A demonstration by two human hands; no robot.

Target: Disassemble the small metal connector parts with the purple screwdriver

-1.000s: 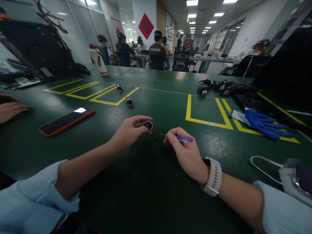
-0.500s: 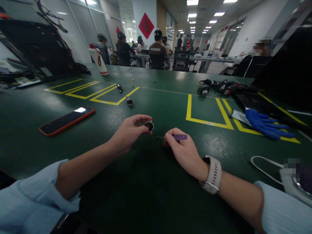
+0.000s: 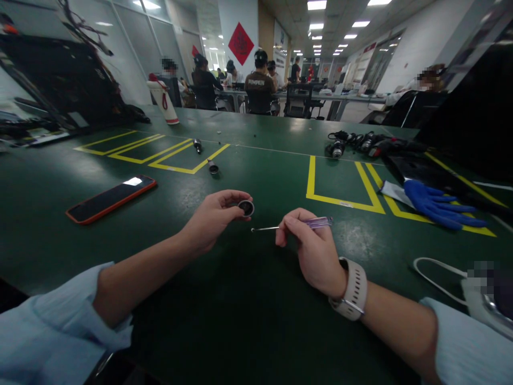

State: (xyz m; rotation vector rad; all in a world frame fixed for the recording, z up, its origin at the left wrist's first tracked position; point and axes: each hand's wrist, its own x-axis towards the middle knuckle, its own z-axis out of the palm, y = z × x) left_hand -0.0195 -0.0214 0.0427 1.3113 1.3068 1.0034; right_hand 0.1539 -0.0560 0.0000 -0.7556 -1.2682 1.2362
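My left hand pinches a small round black and silver part between thumb and fingers, just above the green table. My right hand is closed on a small screwdriver with a purple handle. Its thin metal shaft points left, with the tip a little below the round part and not touching it. A white watch is on my right wrist.
A phone in an orange case lies at the left. Two small metal cylinders lie by yellow tape lines. A blue glove and black gear lie at the right, a white cable at the near right. People sit at far tables.
My right hand has lifted and pulled the screwdriver back to the right, baring more of its shaft. Another person's hand at the far left edge has gone from view. My left hand stays put.
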